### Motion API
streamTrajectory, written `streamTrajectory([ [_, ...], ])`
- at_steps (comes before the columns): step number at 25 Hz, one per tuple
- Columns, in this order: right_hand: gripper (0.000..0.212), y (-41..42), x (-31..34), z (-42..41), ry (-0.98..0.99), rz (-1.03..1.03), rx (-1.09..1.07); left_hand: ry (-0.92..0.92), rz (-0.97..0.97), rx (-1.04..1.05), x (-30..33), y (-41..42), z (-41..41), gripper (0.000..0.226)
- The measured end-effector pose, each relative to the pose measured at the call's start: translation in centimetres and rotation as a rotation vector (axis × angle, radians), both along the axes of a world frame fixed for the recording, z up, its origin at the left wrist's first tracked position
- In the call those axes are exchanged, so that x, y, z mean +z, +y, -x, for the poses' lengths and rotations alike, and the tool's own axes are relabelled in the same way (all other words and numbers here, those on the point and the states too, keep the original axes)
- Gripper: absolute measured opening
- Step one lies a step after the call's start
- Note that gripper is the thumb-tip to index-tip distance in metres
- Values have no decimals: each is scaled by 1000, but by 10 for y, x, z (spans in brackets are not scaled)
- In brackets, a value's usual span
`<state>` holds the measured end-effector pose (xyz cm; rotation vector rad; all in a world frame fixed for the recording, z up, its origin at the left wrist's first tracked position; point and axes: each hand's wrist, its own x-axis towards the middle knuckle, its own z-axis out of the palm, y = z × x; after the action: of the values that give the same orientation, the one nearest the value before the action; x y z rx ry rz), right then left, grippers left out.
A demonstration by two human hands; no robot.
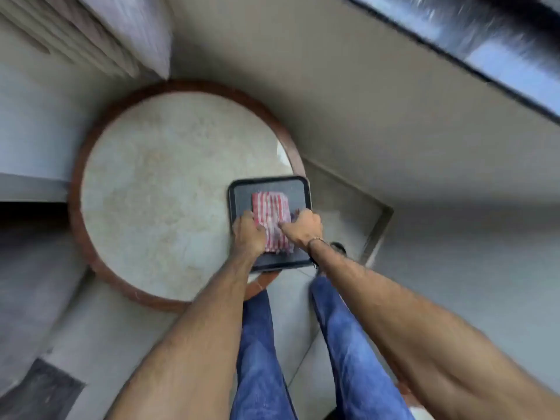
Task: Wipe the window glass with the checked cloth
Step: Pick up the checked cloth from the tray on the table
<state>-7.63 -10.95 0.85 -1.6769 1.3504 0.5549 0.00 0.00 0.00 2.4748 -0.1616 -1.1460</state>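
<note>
A folded red-and-white checked cloth (270, 209) lies on a dark rectangular tray (298, 192) at the near right edge of a round table. My left hand (249, 234) rests on the cloth's left near side, fingers curled onto it. My right hand (303, 227) presses on its right near corner, fingers bent over the fabric. The window glass (497, 60) runs along the upper right, blurred by motion.
The round table (169, 189) has a pale stone top and a brown rim. A pale wall sits below the window. My legs in blue jeans (260, 353) stand on the tiled floor beside the table. Louvred slats (75, 34) fill the upper left.
</note>
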Motion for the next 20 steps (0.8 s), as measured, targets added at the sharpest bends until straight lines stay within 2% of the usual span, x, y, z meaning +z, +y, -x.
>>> streamTrajectory([
  [4, 31, 11, -44, -7, -18, 47, -91, -74, -21, 159, -36, -12, 0, 30],
  [6, 23, 10, -46, -6, -38, -7, -158, -6, 39, 285, -32, -12, -1, 27],
  [9, 14, -3, -21, -4, -77, -132, -242, 134, 148, 385, 13, -18, -8, 30],
  [13, 19, -37, 93, -14, -348, -446, -446, 201, 376, 279, 122, -27, -40, 32],
  [15, 30, -62, 172, -26, -505, -538, -454, 206, 518, 208, 192, -43, -67, 25],
  [17, 33, -86, 259, -43, -669, -550, -407, 177, 684, 98, 276, -65, -95, 22],
  [20, 34, -120, 364, -68, -890, -393, -368, 77, 849, -71, 387, -107, -128, 21],
])
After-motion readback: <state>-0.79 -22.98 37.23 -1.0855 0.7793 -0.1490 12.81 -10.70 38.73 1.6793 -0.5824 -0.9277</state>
